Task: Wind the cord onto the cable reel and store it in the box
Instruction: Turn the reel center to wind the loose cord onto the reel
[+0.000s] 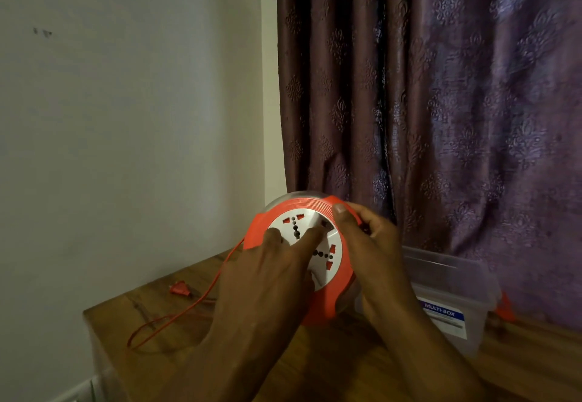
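A round orange cable reel (311,208) with a white socket face is held up above the wooden table (346,367), tilted toward me. My right hand (374,253) grips its right rim, thumb on the orange edge. My left hand (267,279) lies over the white face with straight fingers pressing on it. A thin orange cord (201,301) runs from the reel's left side down to the table, loops there, and ends in an orange plug (179,289). A clear plastic box (453,301) with a blue label stands to the right, behind my right hand.
A white wall rises on the left, and a purple patterned curtain (441,102) hangs behind the table. The table's left edge and corner lie close to the cord loop. A small orange object (505,308) sits beside the box at the curtain.
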